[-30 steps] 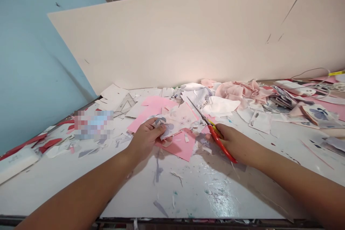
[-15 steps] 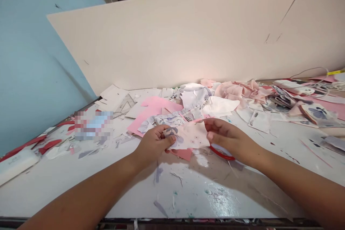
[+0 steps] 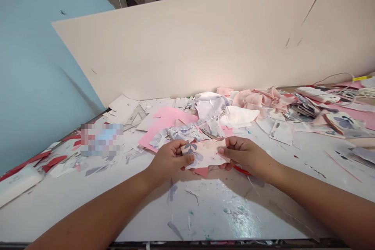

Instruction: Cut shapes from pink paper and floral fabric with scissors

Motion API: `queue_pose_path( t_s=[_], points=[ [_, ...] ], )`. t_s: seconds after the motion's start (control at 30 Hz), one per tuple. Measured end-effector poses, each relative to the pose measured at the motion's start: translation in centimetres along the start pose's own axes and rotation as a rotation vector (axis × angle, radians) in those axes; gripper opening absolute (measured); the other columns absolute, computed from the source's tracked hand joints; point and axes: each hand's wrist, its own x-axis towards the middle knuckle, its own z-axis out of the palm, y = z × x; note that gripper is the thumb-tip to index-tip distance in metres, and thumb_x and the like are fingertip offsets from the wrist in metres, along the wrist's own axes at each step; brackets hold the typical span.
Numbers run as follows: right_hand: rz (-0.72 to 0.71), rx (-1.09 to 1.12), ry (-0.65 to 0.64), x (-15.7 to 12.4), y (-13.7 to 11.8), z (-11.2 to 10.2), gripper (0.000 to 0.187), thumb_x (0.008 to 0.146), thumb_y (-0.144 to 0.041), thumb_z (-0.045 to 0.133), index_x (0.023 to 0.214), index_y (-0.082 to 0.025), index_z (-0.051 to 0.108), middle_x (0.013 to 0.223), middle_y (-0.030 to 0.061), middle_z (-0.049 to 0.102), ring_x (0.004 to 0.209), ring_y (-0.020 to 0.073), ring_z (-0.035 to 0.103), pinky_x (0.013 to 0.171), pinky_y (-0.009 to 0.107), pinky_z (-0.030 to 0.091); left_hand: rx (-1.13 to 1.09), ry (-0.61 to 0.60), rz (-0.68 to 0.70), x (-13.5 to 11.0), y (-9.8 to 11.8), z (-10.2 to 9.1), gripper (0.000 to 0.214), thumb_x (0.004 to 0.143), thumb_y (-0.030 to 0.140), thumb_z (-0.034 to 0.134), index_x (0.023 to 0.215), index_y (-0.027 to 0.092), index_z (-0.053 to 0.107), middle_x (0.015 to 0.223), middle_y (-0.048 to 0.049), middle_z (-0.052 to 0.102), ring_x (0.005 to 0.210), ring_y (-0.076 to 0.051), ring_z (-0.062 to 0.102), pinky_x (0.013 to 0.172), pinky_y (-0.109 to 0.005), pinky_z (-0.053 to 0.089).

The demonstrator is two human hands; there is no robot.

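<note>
Both hands hold one small pale piece of printed fabric [image 3: 205,153] with a purple flower on it, just above the white table [image 3: 205,211]. My left hand [image 3: 170,158] pinches its left edge with thumb on top. My right hand [image 3: 244,154] pinches its right edge. Red-handled scissors [image 3: 240,170] lie on the table under my right hand, mostly hidden. A pink sheet [image 3: 164,123] lies flat behind my hands, with more printed scraps [image 3: 178,133] on it.
A tall beige board [image 3: 205,47] stands along the back of the table. Heaps of pink and white fabric [image 3: 258,99] and printed pieces [image 3: 342,122] cover the right side. Red scraps [image 3: 52,160] and a white box [image 3: 17,181] lie at the left. Small cuttings litter the front.
A second ago my right hand held the scissors beside the fabric. It has put them down on the table and taken the fabric's right edge; both hands now hold the piece together.
</note>
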Motion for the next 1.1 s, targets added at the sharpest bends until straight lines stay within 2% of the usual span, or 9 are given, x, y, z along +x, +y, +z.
queue_pose_path(
  t_s=[0.23, 0.43, 0.53, 0.63, 0.73, 0.83, 0.9, 1.0, 1.1],
  points=[
    [0.048, 0.096, 0.003, 0.1, 0.2, 0.0, 0.022, 0.070, -0.038, 0.064, 0.072, -0.018, 0.054, 0.065, -0.0014, 0.056, 0.058, 0.0139, 0.063, 0.053, 0.021, 0.046, 0.010, 0.022, -0.022, 0.0, -0.3, -0.2, 0.031, 0.061, 0.042, 0.067, 0.076, 0.016, 0.057, 0.057, 0.0046, 0.051, 0.049, -0.006, 0.046, 0.048, -0.020, 0.039],
    [0.071, 0.154, -0.016, 0.1, 0.5, 0.0, 0.019, 0.071, -0.034, 0.063, 0.076, -0.018, 0.054, 0.069, -0.0006, 0.057, 0.058, 0.0125, 0.061, 0.054, 0.021, 0.046, -0.039, -0.011, -0.029, 0.2, -0.3, -0.3, 0.030, 0.064, 0.042, 0.065, 0.072, 0.015, 0.057, 0.058, 0.0036, 0.048, 0.050, -0.006, 0.043, 0.050, -0.020, 0.039],
    [0.087, 0.194, -0.016, 0.1, 0.6, 0.1, 0.018, 0.071, -0.032, 0.063, 0.074, -0.017, 0.053, 0.065, -0.0019, 0.054, 0.055, 0.0116, 0.060, 0.053, 0.021, 0.045, -0.039, -0.013, -0.027, 0.2, -0.3, -0.4, 0.032, 0.066, 0.041, 0.064, 0.084, 0.017, 0.055, 0.056, 0.0052, 0.046, 0.048, -0.006, 0.043, 0.049, -0.020, 0.037],
    [0.100, 0.224, -0.004, 0.1, 0.7, 0.3, 0.019, 0.071, -0.032, 0.063, 0.072, -0.017, 0.052, 0.064, -0.0024, 0.052, 0.054, 0.0112, 0.059, 0.051, 0.021, 0.046, -0.021, 0.025, 0.014, 0.0, -0.5, -0.4, 0.044, 0.069, 0.041, 0.061, 0.103, 0.023, 0.039, 0.057, 0.0071, 0.048, 0.048, -0.007, 0.044, 0.048, -0.019, 0.035],
    [0.107, 0.225, 0.001, 0.1, 0.5, 0.4, 0.019, 0.071, -0.031, 0.062, 0.074, -0.017, 0.051, 0.067, -0.0011, 0.054, 0.053, 0.0114, 0.060, 0.049, 0.020, 0.045, 0.040, 0.067, 0.134, -0.4, -0.7, -0.3, 0.036, 0.074, 0.040, 0.055, 0.096, 0.026, 0.031, 0.060, 0.0084, 0.046, 0.051, -0.007, 0.043, 0.050, -0.019, 0.035],
    [0.115, 0.212, -0.005, -0.1, 0.2, 0.6, 0.017, 0.071, -0.030, 0.061, 0.073, -0.017, 0.049, 0.066, -0.0008, 0.054, 0.053, 0.0115, 0.060, 0.046, 0.019, 0.045, 0.201, 0.066, 0.200, -0.7, -0.7, -0.2, 0.019, 0.078, 0.038, 0.049, 0.083, 0.023, 0.037, 0.058, 0.0077, 0.039, 0.052, -0.008, 0.041, 0.051, -0.020, 0.034],
    [0.113, 0.204, -0.008, -0.2, 0.0, 0.7, 0.016, 0.072, -0.029, 0.060, 0.075, -0.017, 0.049, 0.067, 0.0002, 0.056, 0.053, 0.0112, 0.060, 0.046, 0.019, 0.045, 0.259, 0.037, 0.200, -0.8, -0.5, -0.1, 0.015, 0.080, 0.036, 0.046, 0.077, 0.021, 0.042, 0.060, 0.0057, 0.041, 0.054, -0.008, 0.041, 0.053, -0.021, 0.035],
    [0.109, 0.192, -0.017, -0.2, 0.0, 0.7, 0.016, 0.074, -0.029, 0.057, 0.080, -0.016, 0.050, 0.069, 0.0022, 0.058, 0.053, 0.0106, 0.059, 0.046, 0.019, 0.045, 0.214, 0.012, 0.171, -0.9, -0.2, -0.1, 0.015, 0.080, 0.035, 0.046, 0.080, 0.021, 0.051, 0.063, 0.0032, 0.046, 0.056, -0.009, 0.043, 0.056, -0.022, 0.038],
    [0.109, 0.188, -0.033, -0.2, 0.1, 0.7, 0.018, 0.074, -0.031, 0.058, 0.082, -0.016, 0.051, 0.068, 0.0022, 0.058, 0.053, 0.0111, 0.059, 0.046, 0.019, 0.045, 0.135, 0.022, 0.125, -0.8, -0.1, -0.1, 0.020, 0.074, 0.038, 0.055, 0.084, 0.021, 0.053, 0.061, 0.0034, 0.047, 0.055, -0.009, 0.044, 0.054, -0.021, 0.038]
  ],
)
